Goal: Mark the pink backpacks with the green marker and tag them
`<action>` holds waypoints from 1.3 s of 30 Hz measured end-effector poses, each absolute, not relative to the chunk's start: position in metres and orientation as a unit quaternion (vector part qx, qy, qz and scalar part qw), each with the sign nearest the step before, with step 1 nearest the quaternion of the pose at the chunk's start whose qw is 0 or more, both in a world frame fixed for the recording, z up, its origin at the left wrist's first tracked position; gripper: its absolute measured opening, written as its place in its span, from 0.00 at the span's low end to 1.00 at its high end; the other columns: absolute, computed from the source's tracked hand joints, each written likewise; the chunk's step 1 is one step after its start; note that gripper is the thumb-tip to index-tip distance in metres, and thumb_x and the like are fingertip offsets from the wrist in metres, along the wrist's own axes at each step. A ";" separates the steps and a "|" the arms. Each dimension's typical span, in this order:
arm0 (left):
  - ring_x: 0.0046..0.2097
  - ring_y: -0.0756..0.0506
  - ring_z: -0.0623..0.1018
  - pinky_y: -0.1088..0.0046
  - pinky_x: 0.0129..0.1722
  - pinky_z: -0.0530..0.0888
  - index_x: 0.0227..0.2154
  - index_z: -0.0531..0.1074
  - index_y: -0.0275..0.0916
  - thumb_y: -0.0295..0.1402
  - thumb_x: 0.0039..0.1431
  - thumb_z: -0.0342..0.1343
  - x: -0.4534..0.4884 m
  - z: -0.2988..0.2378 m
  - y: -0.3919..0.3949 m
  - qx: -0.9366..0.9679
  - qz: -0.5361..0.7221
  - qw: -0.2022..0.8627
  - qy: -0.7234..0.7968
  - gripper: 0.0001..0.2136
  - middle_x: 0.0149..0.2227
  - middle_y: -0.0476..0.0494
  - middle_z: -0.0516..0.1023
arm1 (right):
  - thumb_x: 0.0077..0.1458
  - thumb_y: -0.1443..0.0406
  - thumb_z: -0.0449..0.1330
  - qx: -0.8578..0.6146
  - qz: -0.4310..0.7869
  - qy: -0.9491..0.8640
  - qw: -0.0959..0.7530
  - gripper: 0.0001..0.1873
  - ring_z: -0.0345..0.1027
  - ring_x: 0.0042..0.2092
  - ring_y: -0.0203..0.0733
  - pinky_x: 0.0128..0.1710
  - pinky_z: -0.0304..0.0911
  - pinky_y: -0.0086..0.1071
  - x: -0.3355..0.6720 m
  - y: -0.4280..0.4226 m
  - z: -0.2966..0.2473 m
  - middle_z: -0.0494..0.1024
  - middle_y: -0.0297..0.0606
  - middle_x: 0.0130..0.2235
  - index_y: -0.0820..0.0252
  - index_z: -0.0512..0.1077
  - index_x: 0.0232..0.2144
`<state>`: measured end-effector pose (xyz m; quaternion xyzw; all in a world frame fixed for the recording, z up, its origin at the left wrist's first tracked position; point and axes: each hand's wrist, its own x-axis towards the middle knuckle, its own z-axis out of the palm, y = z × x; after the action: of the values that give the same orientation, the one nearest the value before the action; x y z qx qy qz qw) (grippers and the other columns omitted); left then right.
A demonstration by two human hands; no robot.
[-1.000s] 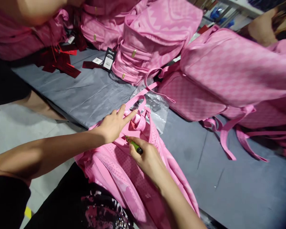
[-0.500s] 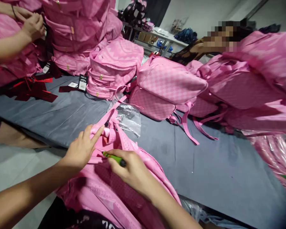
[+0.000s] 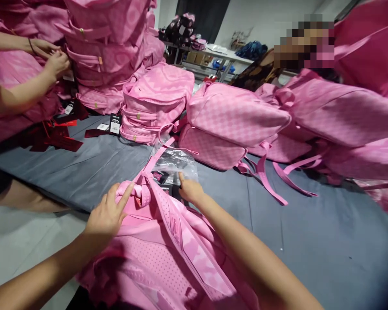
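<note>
A pink backpack (image 3: pixel 142 245) lies in front of me with its dotted back panel and shoulder straps facing up. My left hand (image 3: pixel 108 211) grips its top edge beside the carry loop, fingers closed on the pink fabric. Past the backpack, my right hand (image 3: pixel 190 189) reaches to a clear plastic bag (image 3: pixel 181 161) on the table. Its index finger stretches out at the bag while the other fingers look curled and are mostly hidden; what they hold, if anything, cannot be made out. Black printed tags (image 3: pixel 160 176) show at the bag, near that hand. The green marker is out of sight.
Pink backpacks stand stacked at the left (image 3: pixel 93 56) and along the far side of the grey-covered table (image 3: pixel 278 241). Dark red tags (image 3: pixel 56 140) lie at left, below another person's hands (image 3: pixel 54 60). A further person (image 3: pixel 258 71) is behind the backpacks at right.
My right hand has moved from the backpack's top, where it held a green marker, forward and right to the plastic bag. My left hand stays at the backpack's top. A backpack at far right has lifted.
</note>
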<state>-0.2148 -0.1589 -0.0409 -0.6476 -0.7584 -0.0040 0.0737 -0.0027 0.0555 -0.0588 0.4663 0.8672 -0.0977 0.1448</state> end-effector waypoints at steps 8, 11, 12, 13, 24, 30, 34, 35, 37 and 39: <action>0.55 0.37 0.75 0.66 0.47 0.78 0.68 0.56 0.43 0.33 0.61 0.59 -0.210 -0.041 -0.155 -0.646 0.003 0.099 -0.757 0.34 0.63 0.30 0.64 | 0.57 0.58 0.61 0.365 -0.142 0.911 0.129 0.25 0.73 0.46 0.47 0.41 0.63 0.32 -0.008 0.060 -0.079 0.71 0.45 0.53 0.56 0.66 0.55; 0.55 0.37 0.75 0.66 0.48 0.78 0.68 0.57 0.43 0.32 0.60 0.60 -0.211 -0.040 -0.151 -0.651 0.007 0.083 -0.755 0.33 0.63 0.30 0.65 | 0.57 0.59 0.62 0.366 -0.151 0.910 0.123 0.20 0.73 0.43 0.46 0.40 0.62 0.33 -0.011 0.062 -0.086 0.70 0.46 0.52 0.57 0.68 0.51; 0.55 0.37 0.75 0.66 0.49 0.78 0.68 0.57 0.43 0.32 0.60 0.60 -0.211 -0.040 -0.151 -0.652 0.009 0.083 -0.754 0.34 0.63 0.30 0.65 | 0.57 0.59 0.61 0.370 -0.155 0.908 0.119 0.19 0.73 0.43 0.46 0.40 0.62 0.33 -0.012 0.063 -0.088 0.70 0.46 0.52 0.58 0.68 0.50; 0.56 0.37 0.75 0.66 0.49 0.78 0.68 0.56 0.42 0.32 0.60 0.60 -0.212 -0.040 -0.151 -0.652 0.010 0.086 -0.753 0.34 0.63 0.30 0.65 | 0.57 0.59 0.62 0.376 -0.158 0.906 0.114 0.18 0.73 0.43 0.46 0.40 0.61 0.33 -0.012 0.063 -0.089 0.71 0.47 0.52 0.59 0.68 0.49; 0.51 0.40 0.78 0.70 0.40 0.79 0.70 0.47 0.52 0.28 0.64 0.53 -0.169 -0.029 -0.147 -0.689 -0.001 0.145 -0.710 0.35 0.65 0.33 0.64 | 0.61 0.64 0.54 0.466 -0.247 0.849 0.026 0.08 0.71 0.30 0.39 0.30 0.59 0.27 0.053 0.068 -0.061 0.77 0.34 0.28 0.61 0.72 0.35; 0.52 0.38 0.77 0.66 0.42 0.80 0.70 0.48 0.48 0.24 0.60 0.55 -0.160 -0.024 -0.129 -0.703 0.039 0.076 -0.706 0.38 0.64 0.29 0.63 | 0.65 0.65 0.49 0.505 -0.232 0.831 -0.001 0.12 0.75 0.30 0.38 0.29 0.63 0.25 0.083 0.057 -0.041 0.79 0.36 0.31 0.64 0.71 0.42; 0.53 0.40 0.76 0.68 0.44 0.79 0.70 0.48 0.50 0.25 0.61 0.55 -0.169 -0.034 -0.150 -0.704 -0.013 0.122 -0.700 0.37 0.63 0.32 0.65 | 0.61 0.70 0.54 0.466 -0.210 0.859 0.031 0.08 0.74 0.28 0.37 0.28 0.63 0.25 0.060 0.053 -0.055 0.80 0.35 0.30 0.63 0.72 0.40; 0.53 0.40 0.76 0.68 0.45 0.79 0.70 0.48 0.50 0.26 0.61 0.54 -0.172 -0.039 -0.156 -0.700 -0.033 0.140 -0.699 0.36 0.63 0.33 0.65 | 0.61 0.70 0.54 0.452 -0.194 0.870 0.038 0.08 0.74 0.30 0.39 0.30 0.64 0.26 0.054 0.053 -0.058 0.80 0.36 0.31 0.63 0.73 0.40; 0.54 0.40 0.76 0.67 0.48 0.78 0.70 0.47 0.50 0.29 0.63 0.54 -0.178 -0.050 -0.162 -0.693 -0.065 0.166 -0.699 0.35 0.63 0.34 0.65 | 0.62 0.71 0.53 0.421 -0.148 0.894 0.046 0.10 0.75 0.39 0.44 0.36 0.65 0.30 0.045 0.053 -0.060 0.81 0.43 0.38 0.63 0.73 0.42; 0.54 0.40 0.76 0.66 0.49 0.78 0.70 0.45 0.49 0.31 0.63 0.54 -0.181 -0.059 -0.161 -0.689 -0.068 0.171 -0.701 0.36 0.63 0.34 0.65 | 0.64 0.71 0.50 0.385 -0.101 0.915 0.060 0.13 0.73 0.46 0.48 0.43 0.65 0.35 0.042 0.054 -0.060 0.79 0.49 0.45 0.62 0.72 0.46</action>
<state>-0.1815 -0.1615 -0.0592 -0.6886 -0.7014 -0.0681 0.1708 0.0418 0.0538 -0.0604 0.3854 0.9152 -0.1011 0.0604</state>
